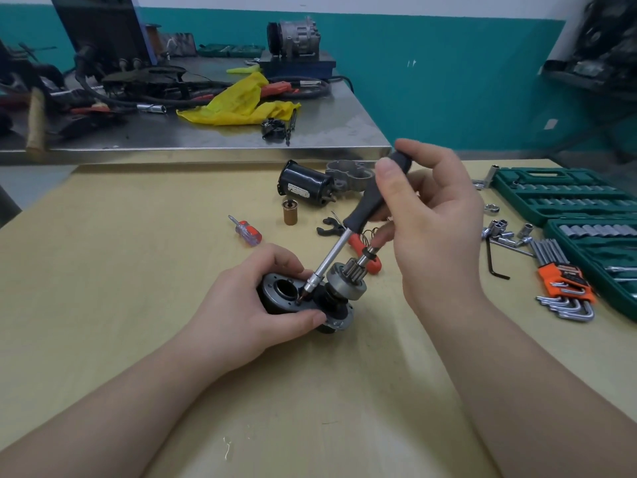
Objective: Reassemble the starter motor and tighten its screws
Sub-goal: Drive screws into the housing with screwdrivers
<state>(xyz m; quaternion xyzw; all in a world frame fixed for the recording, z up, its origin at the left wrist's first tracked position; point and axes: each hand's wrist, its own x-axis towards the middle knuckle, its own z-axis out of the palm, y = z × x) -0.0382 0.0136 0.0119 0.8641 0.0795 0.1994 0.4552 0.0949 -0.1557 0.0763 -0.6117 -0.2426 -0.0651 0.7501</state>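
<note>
Black-handled screwdriver (365,205) pinched in right hand (434,215), tip on a screw of the motor core (310,298) that left hand (262,298) grips on the table (138,270); housing (305,186) apart, reassembly seemingly midway.

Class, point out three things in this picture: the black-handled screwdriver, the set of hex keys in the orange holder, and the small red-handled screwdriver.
black-handled screwdriver (370,198): head view, on its black handle.
hex keys (563,281): head view, on the orange holder.
small red-handled screwdriver (249,232): head view, on its handle.

A tan wooden table (138,270) carries a small red screwdriver (247,231), a black motor housing (305,186), a brass cylinder (290,212), green socket cases (565,196) and hex keys (562,288).
</note>
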